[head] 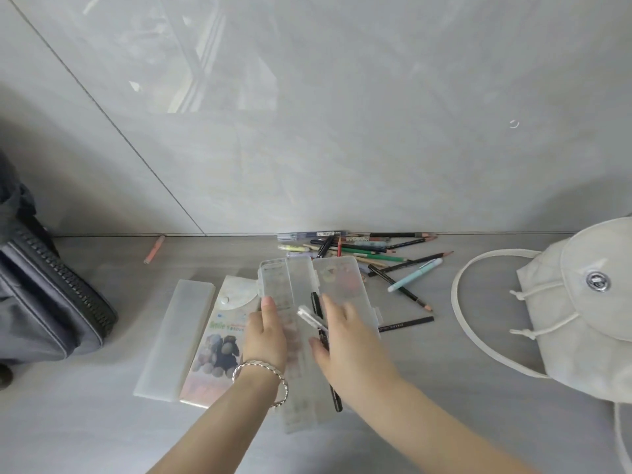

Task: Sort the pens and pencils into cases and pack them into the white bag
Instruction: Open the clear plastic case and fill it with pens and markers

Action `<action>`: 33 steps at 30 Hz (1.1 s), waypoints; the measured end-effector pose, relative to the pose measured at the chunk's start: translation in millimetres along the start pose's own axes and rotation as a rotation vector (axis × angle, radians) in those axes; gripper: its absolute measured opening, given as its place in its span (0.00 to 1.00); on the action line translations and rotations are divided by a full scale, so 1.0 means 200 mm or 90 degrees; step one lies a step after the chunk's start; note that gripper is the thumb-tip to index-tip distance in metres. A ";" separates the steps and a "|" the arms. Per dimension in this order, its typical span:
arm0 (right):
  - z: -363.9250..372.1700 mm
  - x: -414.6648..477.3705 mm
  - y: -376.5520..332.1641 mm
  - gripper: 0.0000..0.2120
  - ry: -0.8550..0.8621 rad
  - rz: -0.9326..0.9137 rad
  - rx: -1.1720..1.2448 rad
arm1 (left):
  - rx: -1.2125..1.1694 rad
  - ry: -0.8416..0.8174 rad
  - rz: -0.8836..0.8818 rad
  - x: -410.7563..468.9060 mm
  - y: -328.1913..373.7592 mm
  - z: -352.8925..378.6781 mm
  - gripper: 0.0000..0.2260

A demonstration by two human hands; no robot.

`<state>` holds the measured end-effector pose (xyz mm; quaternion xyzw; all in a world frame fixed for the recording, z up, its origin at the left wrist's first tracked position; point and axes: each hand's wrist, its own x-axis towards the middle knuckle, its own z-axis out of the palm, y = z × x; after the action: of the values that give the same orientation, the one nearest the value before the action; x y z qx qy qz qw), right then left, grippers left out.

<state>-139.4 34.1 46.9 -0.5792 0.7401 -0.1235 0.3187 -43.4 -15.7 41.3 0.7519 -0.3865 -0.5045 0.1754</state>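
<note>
L hand (266,333) lies flat, fingers straight, on the left half of the open clear case (338,278). R hand (349,340) is over its right half, blurred. A white pen (307,316) pokes out by the thumb; can't tell if it's gripped. Loose pens & pencils (359,251) sit just behind the case, the white bag (581,319) well to its right, and a frosted case (178,336) and printed case (219,343) to its left.

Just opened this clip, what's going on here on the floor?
A person is sorting stationery. The left hand rests on the open translucent pencil case, steadying it. The right hand appears to pinch a white-capped pen over the case, with a black pen lying under that hand. Most pens and pencils lie in a loose pile by the wall. A frosted case and a printed case lie to the left; the white bag sits to the right.
</note>
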 end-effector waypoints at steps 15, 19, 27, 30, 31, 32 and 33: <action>0.15 -0.04 -0.01 0.25 0.274 -0.184 0.284 | -0.095 -0.015 0.091 -0.08 -0.04 0.03 0.22; 0.21 -0.06 0.07 0.18 0.337 -0.207 0.117 | -0.109 -0.010 0.087 -0.08 -0.02 0.01 0.21; 0.11 0.07 0.16 0.20 0.302 -0.214 0.024 | -0.066 -0.043 0.173 -0.07 -0.04 0.01 0.12; 0.11 0.06 0.18 0.19 0.288 -0.234 -0.045 | -0.044 -0.021 0.159 -0.05 -0.06 0.01 0.15; 0.12 0.06 0.19 0.18 0.280 -0.249 -0.052 | -0.037 -0.022 0.153 -0.04 -0.07 0.01 0.16; 0.12 0.06 0.20 0.18 0.273 -0.263 -0.040 | -0.031 -0.028 0.144 -0.03 -0.08 0.01 0.17; 0.11 0.06 0.21 0.18 0.270 -0.268 -0.004 | -0.029 -0.033 0.135 -0.02 -0.08 0.02 0.19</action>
<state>-160.2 40.0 2.1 -0.6821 0.6541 -0.3028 0.1230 -41.0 -1.3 31.4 0.6894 -0.4571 -0.5106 0.2348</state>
